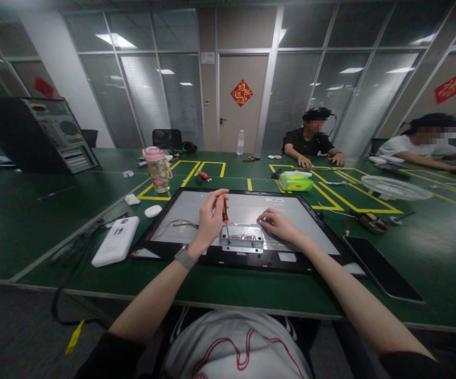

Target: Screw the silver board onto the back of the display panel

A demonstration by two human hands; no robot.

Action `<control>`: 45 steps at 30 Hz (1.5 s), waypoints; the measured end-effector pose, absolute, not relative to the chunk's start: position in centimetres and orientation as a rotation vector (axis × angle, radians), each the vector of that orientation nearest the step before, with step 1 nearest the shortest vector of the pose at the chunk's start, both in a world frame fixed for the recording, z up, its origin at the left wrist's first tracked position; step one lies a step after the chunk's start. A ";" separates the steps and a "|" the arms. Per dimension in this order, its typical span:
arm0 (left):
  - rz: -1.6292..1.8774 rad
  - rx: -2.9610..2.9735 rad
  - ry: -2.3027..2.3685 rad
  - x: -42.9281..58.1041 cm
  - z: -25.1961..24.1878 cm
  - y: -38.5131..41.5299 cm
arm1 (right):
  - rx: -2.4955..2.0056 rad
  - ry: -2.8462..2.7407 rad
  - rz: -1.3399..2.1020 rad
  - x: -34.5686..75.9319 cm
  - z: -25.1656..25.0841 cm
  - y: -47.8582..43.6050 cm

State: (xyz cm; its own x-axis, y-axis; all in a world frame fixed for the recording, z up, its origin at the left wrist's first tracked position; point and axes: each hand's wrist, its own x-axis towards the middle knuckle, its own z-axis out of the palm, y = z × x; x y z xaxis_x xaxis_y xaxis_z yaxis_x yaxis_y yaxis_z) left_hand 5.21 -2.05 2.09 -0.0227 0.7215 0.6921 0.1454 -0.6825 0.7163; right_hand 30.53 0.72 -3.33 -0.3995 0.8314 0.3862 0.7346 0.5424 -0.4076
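A flat panel with a black frame and a grey back [291, 210] lies on the green table. Near its front edge sits a metal bracket [244, 241] with small screws or fittings along it. My left hand [211, 216] is closed on an orange and black screwdriver [224, 208], held upright with its shaft reaching down to the left end of the bracket. To the right, my right hand [278, 223] has its fingers bent, with the fingertips at the bracket's upper right corner; whatever lies under them is too small to make out. Thin wires [180, 223] run across the panel's left part.
A white power bank [116, 242] and a pink-lidded cup [157, 171] stand left of the panel. On the right are a black phone [382, 267], a green pack [296, 181] and a white round grille [396, 188]. Two people sit across the table; a computer case [34, 134] stands far left.
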 end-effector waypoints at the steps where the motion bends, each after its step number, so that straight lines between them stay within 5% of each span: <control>1: 1.749 1.828 0.906 5.2 2.1 -2.0 | -1.262 -2.236 0.223 30.5 -3.3 0.7; 45: 1.730 1.775 0.857 5.4 2.3 -2.3 | -1.267 -2.249 0.205 30.2 -2.8 0.2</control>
